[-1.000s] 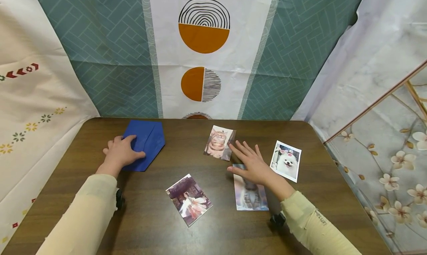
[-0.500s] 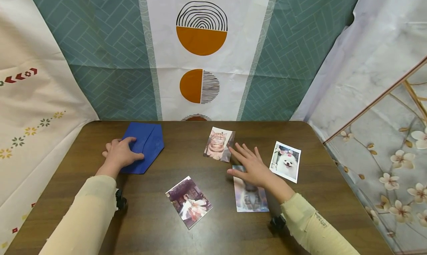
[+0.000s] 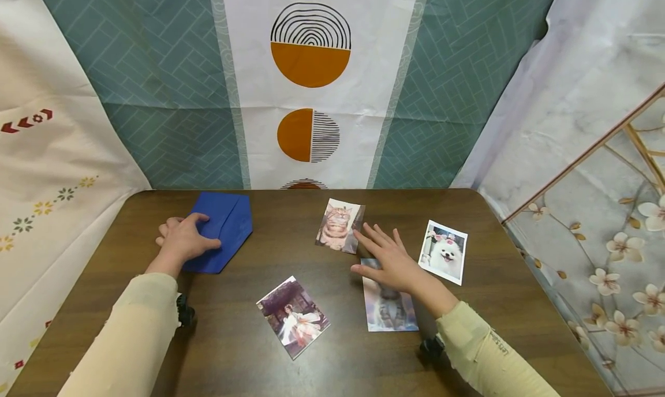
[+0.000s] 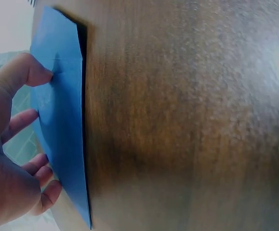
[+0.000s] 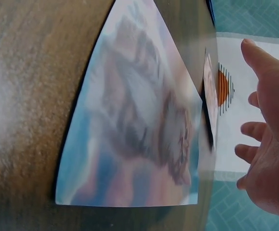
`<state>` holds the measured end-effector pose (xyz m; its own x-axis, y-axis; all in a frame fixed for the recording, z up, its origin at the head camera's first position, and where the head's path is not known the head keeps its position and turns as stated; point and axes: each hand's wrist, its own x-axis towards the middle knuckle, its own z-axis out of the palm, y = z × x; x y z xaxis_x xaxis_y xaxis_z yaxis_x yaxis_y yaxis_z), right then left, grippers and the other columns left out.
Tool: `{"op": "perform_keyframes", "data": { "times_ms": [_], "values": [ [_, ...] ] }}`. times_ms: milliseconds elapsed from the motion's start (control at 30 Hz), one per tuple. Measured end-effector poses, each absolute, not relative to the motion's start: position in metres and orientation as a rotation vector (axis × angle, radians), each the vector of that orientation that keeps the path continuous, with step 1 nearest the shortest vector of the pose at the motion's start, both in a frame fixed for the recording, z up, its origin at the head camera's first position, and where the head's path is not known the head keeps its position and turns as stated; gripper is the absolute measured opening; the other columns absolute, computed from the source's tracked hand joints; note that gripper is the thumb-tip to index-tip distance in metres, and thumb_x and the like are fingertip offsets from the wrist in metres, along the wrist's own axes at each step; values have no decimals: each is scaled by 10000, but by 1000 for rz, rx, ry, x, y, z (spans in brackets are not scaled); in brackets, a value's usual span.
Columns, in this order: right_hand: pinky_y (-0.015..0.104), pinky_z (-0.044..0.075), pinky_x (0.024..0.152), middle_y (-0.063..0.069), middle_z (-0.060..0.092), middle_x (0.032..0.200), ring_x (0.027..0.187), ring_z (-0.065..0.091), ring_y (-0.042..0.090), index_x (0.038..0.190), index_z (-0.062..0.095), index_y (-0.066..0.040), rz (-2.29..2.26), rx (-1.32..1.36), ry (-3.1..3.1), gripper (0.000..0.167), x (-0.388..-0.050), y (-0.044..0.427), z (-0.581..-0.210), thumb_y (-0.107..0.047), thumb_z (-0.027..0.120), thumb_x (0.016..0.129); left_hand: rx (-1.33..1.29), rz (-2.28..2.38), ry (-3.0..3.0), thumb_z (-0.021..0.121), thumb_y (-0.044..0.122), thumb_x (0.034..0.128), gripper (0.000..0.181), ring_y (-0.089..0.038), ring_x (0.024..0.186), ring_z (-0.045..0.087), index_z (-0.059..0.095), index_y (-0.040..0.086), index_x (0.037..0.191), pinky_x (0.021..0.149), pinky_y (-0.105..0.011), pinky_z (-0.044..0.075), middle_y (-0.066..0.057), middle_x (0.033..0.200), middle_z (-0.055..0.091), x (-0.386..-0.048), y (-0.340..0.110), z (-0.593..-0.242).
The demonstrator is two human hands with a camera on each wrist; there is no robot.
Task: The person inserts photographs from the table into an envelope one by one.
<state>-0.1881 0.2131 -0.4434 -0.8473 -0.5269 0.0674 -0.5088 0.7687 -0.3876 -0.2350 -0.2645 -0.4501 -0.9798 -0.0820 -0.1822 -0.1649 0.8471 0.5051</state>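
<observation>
A blue envelope point(image 3: 232, 229) lies at the table's far left. My left hand point(image 3: 183, 239) rests on it, fingers spread; in the left wrist view the thumb touches its face and the fingertips meet its far edge. Over a kitten photo point(image 3: 391, 310) hovers my right hand point(image 3: 393, 262), fingers straight and apart, holding nothing. In the right wrist view a gap shows between that hand and the kitten photo point(image 5: 139, 120). An orange cat photo point(image 3: 334, 227) lies just beyond the right fingertips.
A white dog photo point(image 3: 445, 254) lies right of the right hand. Nearer the front middle is a photo of a figure in a white dress point(image 3: 295, 322). Patterned cloths point(image 3: 441, 85) hang behind and beside the brown wooden table point(image 3: 228, 351).
The head view has shifted slightly. Both hands, the envelope and the photos stay in the same places relative to each other.
</observation>
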Motion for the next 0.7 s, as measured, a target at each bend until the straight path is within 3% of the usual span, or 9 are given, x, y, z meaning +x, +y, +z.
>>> {"op": "perform_keyframes", "data": {
  "times_ms": [433,700],
  "values": [
    [780,113,1208,218,407,1673,1579,292,460,1643,433,-90,-585,-947,2863,786,-186,199,-446,-450,725,1009,-260,885,2859,823,318,865,804,-696,1330,134,444,-47,1472,982,-776,182,-531,1441,208,-239,-262,-449],
    [783,134,1203,221,398,1678,1571,318,456,1648,426,-101,-566,-1000,2826,786,-183,185,-446,-462,716,1013,-268,892,2836,813,317,878,801,-700,1338,115,429,-52,1477,1000,-783,176,-541,1461,169,-239,-261,-448]
  ]
}}
